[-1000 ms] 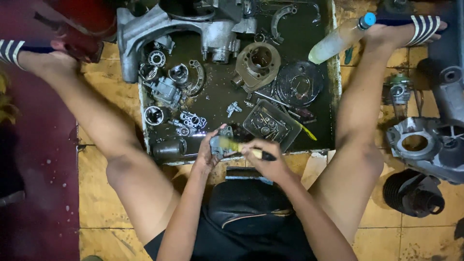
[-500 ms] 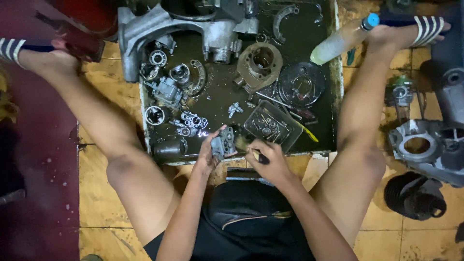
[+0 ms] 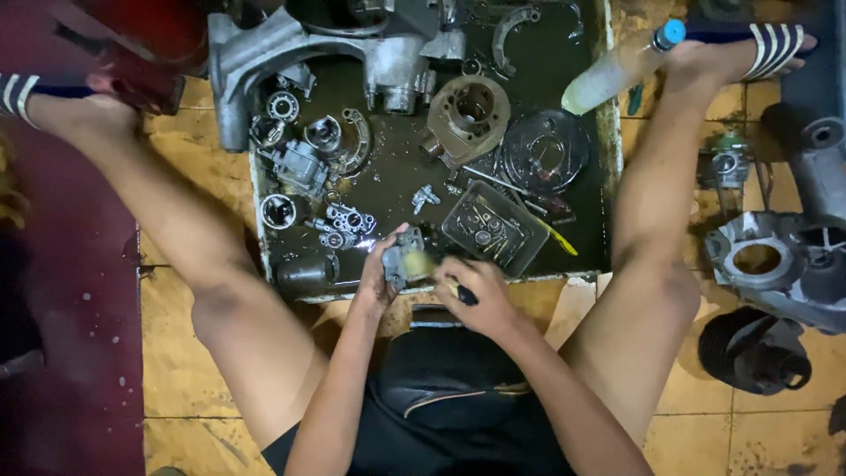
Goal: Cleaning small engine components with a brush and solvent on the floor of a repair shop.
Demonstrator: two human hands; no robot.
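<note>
Carburettor (image 3: 404,262) in left hand (image 3: 381,280) fingers; right hand (image 3: 476,295) apparently brushing it.

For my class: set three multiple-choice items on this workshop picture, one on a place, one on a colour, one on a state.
1. Where does the brown engine cylinder lie?
A in the oily tray
B on the floor tiles
C on the person's lap

2. What colour is the cap of the plastic bottle?
A red
B blue
C yellow

3. What is the left hand doing?
A resting empty
B holding a small metal part
C pressing the floor

Answers: 1 A, it sits among wet parts inside the tray; 2 B, the cap is blue; 3 B, fingers wrap the part while the right hand brushes it.
</note>
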